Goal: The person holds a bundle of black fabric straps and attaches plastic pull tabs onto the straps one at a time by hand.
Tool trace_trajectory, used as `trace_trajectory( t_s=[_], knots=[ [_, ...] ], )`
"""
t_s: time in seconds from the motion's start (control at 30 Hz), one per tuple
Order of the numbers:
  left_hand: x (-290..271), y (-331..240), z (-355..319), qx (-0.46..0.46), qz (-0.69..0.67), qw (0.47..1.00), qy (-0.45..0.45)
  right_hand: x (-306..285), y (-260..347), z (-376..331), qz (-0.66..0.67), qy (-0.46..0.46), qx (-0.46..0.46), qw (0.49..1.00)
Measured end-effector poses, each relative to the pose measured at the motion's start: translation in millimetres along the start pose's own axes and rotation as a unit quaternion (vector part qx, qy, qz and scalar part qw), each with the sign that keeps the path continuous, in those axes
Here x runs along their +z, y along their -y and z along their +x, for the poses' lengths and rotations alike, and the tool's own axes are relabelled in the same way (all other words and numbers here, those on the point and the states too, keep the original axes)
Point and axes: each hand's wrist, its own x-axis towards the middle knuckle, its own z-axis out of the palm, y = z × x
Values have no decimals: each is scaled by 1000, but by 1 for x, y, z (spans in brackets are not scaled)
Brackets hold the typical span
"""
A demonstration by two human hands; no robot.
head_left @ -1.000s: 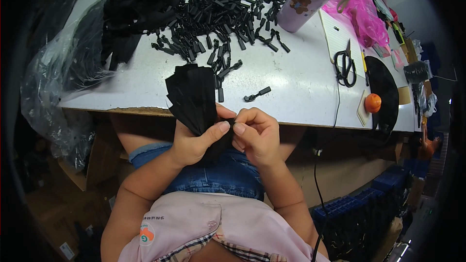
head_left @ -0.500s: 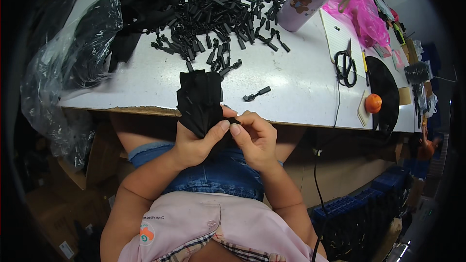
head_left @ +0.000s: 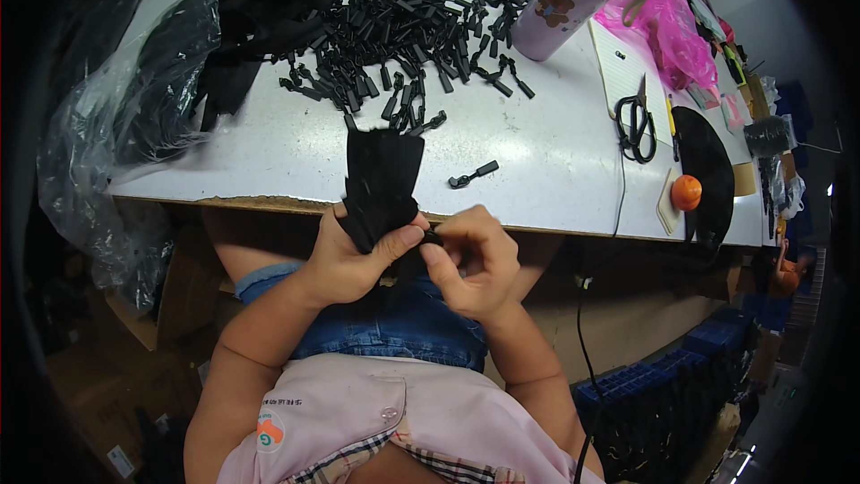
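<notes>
At the table's front edge, my left hand (head_left: 345, 260) grips a bunch of black fabric pieces (head_left: 385, 170), which fan upward from between thumb and fingers. Close beside it, my right hand (head_left: 481, 260) is closed in a pinch at a small dark bit by the left thumb tip. Fingers mostly hide that bit, so its kind cannot be made out. A single black pull tab with a hooked end (head_left: 473, 174) lies on the table just beyond my right hand. Farther back spreads a large heap of similar black pull tabs (head_left: 394, 27).
Clear plastic bags (head_left: 134, 116) with black material drape over the table's left side. A lilac bottle (head_left: 573, 4) stands at the back. To the right are a notepad (head_left: 609, 58), black-handled scissors (head_left: 636, 130), an orange round fruit-like thing (head_left: 686, 193), a black curved piece (head_left: 710, 161) and a hanging cable (head_left: 583, 341).
The black fabric bunch has tilted and shifted slightly right in my left hand. My right hand has turned a little and moved slightly right, its fingers more curled.
</notes>
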Motion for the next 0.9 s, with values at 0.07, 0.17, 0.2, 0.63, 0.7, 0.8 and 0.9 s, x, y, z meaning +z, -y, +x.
trace_trajectory(
  t_s=[0.07, 0.17, 0.2, 0.63, 0.7, 0.8, 0.9],
  knots=[
    [1, 3, -1, 10, 15, 1000, 6, -5, 3, 7, 42, 44, 53, 997],
    [5, 6, -2, 60, 24, 998, -15, -9, 5, 12, 84, 124, 113, 982],
    [6, 6, -2, 98, 17, 994, -39, -10, 6, 14, 81, 159, 120, 977],
    [-9, 8, 2, -108, -37, 992, 57, 7, 3, 23, -236, 2, -168, 957],
    [-7, 4, 3, -124, -43, 989, 69, 5, 5, 20, -163, -31, -155, 974],
    [-4, 3, 3, -125, -123, 983, 57, -4, 3, 12, -75, -9, -122, 990],
    [-4, -1, 3, -125, -119, 982, 74, 0, 6, 7, -89, 11, -114, 989]
  ],
)
